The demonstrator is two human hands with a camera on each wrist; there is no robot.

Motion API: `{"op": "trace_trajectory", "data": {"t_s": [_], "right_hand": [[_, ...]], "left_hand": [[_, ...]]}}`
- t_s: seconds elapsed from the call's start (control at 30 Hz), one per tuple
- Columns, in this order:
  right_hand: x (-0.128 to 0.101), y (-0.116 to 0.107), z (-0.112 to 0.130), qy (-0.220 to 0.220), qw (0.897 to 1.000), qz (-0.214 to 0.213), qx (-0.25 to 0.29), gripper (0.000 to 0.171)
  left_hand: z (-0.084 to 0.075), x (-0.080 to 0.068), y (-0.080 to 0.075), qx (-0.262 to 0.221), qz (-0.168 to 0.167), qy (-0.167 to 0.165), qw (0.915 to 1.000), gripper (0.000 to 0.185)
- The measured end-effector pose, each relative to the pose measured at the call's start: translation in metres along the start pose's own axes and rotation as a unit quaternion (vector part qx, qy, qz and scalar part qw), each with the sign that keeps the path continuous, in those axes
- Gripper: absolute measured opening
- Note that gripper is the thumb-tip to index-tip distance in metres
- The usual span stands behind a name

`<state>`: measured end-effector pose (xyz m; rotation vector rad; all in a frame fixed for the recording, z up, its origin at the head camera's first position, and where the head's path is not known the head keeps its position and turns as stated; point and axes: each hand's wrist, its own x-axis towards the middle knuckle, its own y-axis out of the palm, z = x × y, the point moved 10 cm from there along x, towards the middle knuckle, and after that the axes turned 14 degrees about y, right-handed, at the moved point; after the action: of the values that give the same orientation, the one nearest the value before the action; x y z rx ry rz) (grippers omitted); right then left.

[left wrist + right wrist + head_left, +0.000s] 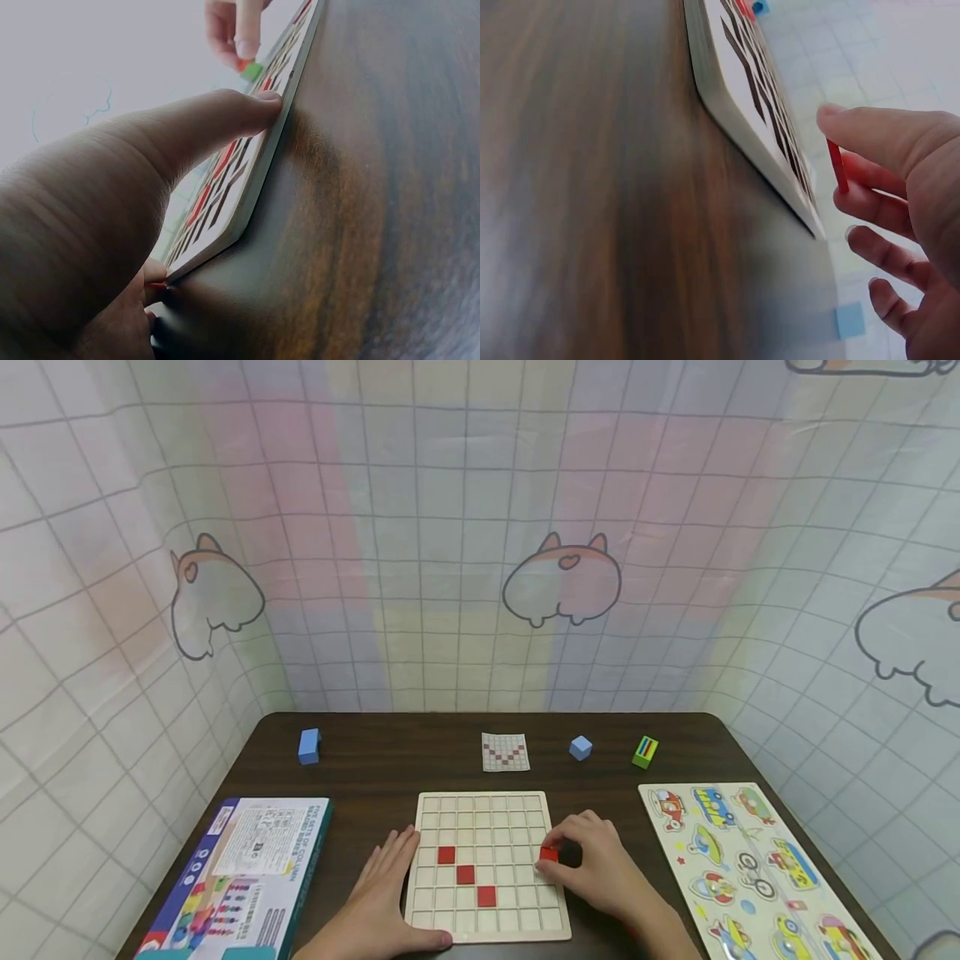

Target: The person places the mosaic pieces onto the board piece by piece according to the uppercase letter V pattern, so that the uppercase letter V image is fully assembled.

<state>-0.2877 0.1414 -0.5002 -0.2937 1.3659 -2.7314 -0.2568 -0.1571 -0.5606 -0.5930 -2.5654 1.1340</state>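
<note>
A pale board with a grid of square cells lies on the dark table. Three red square tiles sit in its cells on a diagonal, one of them a red tile in the middle. My left hand rests at the board's left side, fingers straight along the edge and thumb on the near rim. Between thumb and index finger, my right hand pinches a red tile over the board's right edge. The other right fingers curl loosely below.
A small pattern card lies behind the board. Beyond are a blue block, a blue cube and a green block. A box stands left, a picture puzzle board right. Something red shows under the right forearm.
</note>
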Motion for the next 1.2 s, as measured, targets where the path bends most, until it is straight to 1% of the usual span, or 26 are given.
{"op": "trace_trajectory", "data": {"t_s": [0.17,0.4,0.5,0.77,1.07,1.2], "right_hand": [[0.009,0.008,0.011,-0.008,1.000,0.006,0.008,0.020],[0.018,0.017,0.030,-0.043,0.999,-0.006,0.027,0.020],[0.022,0.024,0.036,-0.049,0.998,-0.003,0.030,0.021],[0.031,0.042,0.053,-0.041,0.998,0.026,0.038,0.020],[0.043,0.059,0.071,-0.043,0.998,0.041,0.033,0.020],[0.047,0.065,0.081,-0.048,0.997,0.052,0.040,0.021]], "left_hand": [[0.000,-0.001,-0.001,0.000,-0.002,-0.002,1.0000,0.156],[0.000,0.000,0.001,-0.001,0.002,-0.012,0.9999,0.156],[0.000,0.000,0.001,0.001,0.002,-0.012,0.9999,0.156],[0.000,-0.001,0.000,-0.002,0.004,-0.017,0.9998,0.156],[-0.002,-0.002,-0.002,0.005,0.003,-0.011,0.9999,0.156],[-0.002,-0.002,-0.003,0.006,0.001,-0.006,1.0000,0.156]]}}
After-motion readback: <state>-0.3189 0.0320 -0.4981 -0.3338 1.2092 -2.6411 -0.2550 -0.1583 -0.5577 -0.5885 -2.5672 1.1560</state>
